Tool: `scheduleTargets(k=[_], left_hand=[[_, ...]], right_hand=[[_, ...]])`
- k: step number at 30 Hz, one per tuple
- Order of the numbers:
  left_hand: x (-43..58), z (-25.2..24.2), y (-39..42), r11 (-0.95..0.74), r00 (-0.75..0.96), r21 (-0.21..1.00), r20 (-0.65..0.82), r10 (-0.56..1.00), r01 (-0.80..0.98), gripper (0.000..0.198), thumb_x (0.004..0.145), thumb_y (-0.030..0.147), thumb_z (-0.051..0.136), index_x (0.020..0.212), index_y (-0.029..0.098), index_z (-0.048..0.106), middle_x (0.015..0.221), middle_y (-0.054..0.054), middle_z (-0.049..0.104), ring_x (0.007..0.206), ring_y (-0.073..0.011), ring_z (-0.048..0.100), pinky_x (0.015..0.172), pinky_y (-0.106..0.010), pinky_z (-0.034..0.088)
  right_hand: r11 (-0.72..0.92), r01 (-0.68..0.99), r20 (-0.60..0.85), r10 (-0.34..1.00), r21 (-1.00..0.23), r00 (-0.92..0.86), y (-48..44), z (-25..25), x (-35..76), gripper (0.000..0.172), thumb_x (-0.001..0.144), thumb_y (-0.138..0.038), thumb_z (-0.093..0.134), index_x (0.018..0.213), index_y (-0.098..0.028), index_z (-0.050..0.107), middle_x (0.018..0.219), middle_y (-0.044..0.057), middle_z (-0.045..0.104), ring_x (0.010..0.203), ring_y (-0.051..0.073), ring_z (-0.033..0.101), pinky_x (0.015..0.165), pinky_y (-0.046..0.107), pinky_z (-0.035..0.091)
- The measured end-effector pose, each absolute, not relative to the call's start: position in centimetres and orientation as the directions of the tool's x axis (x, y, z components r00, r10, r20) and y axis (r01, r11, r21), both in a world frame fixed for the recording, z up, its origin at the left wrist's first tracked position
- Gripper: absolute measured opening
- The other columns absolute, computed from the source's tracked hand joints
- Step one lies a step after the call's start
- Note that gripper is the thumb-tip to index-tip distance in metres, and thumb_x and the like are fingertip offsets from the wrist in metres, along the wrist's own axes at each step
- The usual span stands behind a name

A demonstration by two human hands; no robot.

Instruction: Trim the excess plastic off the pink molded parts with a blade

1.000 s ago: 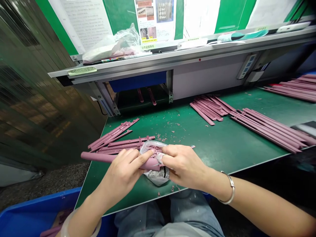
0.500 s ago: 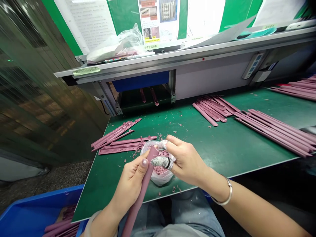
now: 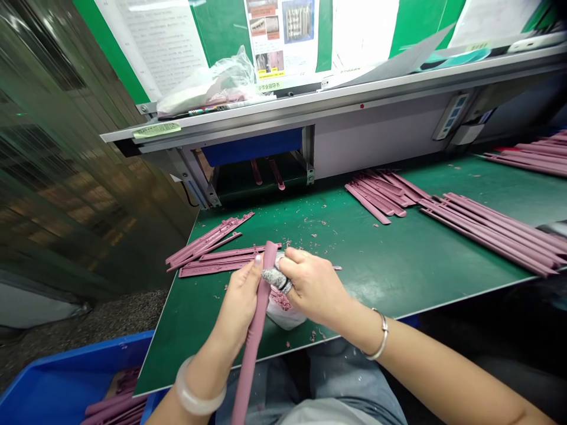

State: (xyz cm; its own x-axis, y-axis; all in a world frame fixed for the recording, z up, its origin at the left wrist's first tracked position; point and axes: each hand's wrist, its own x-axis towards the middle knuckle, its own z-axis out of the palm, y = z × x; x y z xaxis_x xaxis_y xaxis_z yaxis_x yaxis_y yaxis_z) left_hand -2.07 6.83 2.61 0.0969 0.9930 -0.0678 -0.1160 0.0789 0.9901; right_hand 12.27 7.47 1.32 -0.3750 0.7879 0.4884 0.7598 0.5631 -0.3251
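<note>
My left hand (image 3: 239,295) is closed around a long pink plastic strip (image 3: 257,330), which slants from near my lap up over the table with its rounded face toward me. At the strip's upper right edge, my right hand (image 3: 314,286) is closed, its thumb wrapped in speckled grey tape and lying against the strip. Whatever the right fingers hold is hidden. Below the hands stands a clear plastic bag (image 3: 287,319) of pink shavings, partly covered by them. A small pink tip (image 3: 337,268) shows beyond the right hand; I cannot tell what it belongs to.
Several pink strips (image 3: 208,239) lie at the left of the green table (image 3: 363,265). More strips (image 3: 491,233) are stacked at the right. A blue bin (image 3: 66,378) with pink parts stands at lower left. A metal shelf (image 3: 345,103) runs across the back.
The strip is more upright and its top end has moved up and left. Both hands have shifted up and left with it, the right one covering more of the bag.
</note>
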Motion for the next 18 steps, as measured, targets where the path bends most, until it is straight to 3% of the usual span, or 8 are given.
scheduleTargets(k=[2, 4, 8, 12, 16, 18], left_hand=[[-2.1, 2.7, 8.6, 0.063, 0.064, 0.990, -0.056, 0.996, -0.123, 0.038, 0.085, 0.051, 0.057, 0.096, 0.016, 0.069, 0.050, 0.006, 0.045, 0.043, -0.0067, 0.036, 0.042, -0.018, 0.032], [-2.3, 2.7, 10.8, 0.054, 0.019, 0.991, -0.052, 0.998, -0.125, 0.040, 0.085, 0.052, 0.057, 0.100, 0.016, 0.067, 0.046, 0.008, 0.040, 0.038, -0.0068, 0.034, 0.037, -0.018, 0.027], [-3.2, 2.2, 14.8, 0.044, -0.103, 0.988, -0.060, 0.993, -0.148, 0.037, 0.084, 0.052, 0.058, 0.070, 0.017, 0.057, 0.044, 0.007, 0.040, 0.034, -0.0071, 0.035, 0.032, -0.019, 0.026], [-4.1, 1.2, 16.9, 0.028, -0.197, 0.983, -0.064, 0.978, -0.180, 0.040, 0.081, 0.052, 0.062, 0.063, 0.019, 0.050, 0.045, 0.006, 0.043, 0.035, -0.0077, 0.039, 0.032, -0.019, 0.030], [-5.4, 1.3, 17.6, -0.024, -0.301, 0.978, -0.041, 0.953, -0.209, 0.041, 0.080, 0.051, 0.064, 0.061, 0.018, 0.049, 0.046, 0.005, 0.045, 0.035, -0.0084, 0.040, 0.032, -0.020, 0.029], [-6.1, 1.9, 17.1, -0.093, -0.367, 0.966, -0.003, 0.930, -0.243, 0.039, 0.084, 0.046, 0.061, 0.062, 0.018, 0.047, 0.047, 0.006, 0.043, 0.036, -0.0072, 0.039, 0.034, -0.019, 0.029]], right_hand=[[0.602, 0.738, 0.450, 0.774, -0.306, -0.445, 6.9, 0.3, 11.2, 0.017, 0.092, -0.027, 0.048, 0.081, -0.019, 0.058, 0.082, 0.002, 0.058, 0.070, 0.015, 0.052, 0.056, 0.027, 0.026], [0.651, 0.706, 0.399, 0.747, -0.280, -0.532, 5.9, -0.8, 10.3, 0.021, 0.094, -0.033, 0.046, 0.085, -0.020, 0.059, 0.083, 0.003, 0.059, 0.070, 0.016, 0.054, 0.056, 0.028, 0.027], [0.745, 0.622, 0.286, 0.667, -0.242, -0.688, 3.5, -2.1, 9.4, 0.014, 0.088, -0.032, 0.052, 0.087, -0.020, 0.057, 0.082, 0.003, 0.060, 0.069, 0.018, 0.055, 0.055, 0.028, 0.029], [0.770, 0.583, 0.198, 0.633, -0.259, -0.748, 2.6, -2.2, 9.8, 0.030, 0.081, -0.044, 0.059, 0.090, -0.016, 0.056, 0.084, 0.007, 0.060, 0.068, 0.020, 0.056, 0.054, 0.028, 0.033], [0.772, 0.587, 0.167, 0.629, -0.243, -0.759, 2.8, -2.3, 10.6, 0.014, 0.079, -0.020, 0.056, 0.091, -0.015, 0.056, 0.084, 0.007, 0.059, 0.069, 0.021, 0.055, 0.054, 0.028, 0.035], [0.746, 0.597, 0.190, 0.658, -0.294, -0.729, 3.0, -2.5, 10.9, 0.016, 0.074, -0.008, 0.052, 0.087, -0.017, 0.055, 0.084, 0.006, 0.056, 0.068, 0.019, 0.054, 0.055, 0.027, 0.036]])
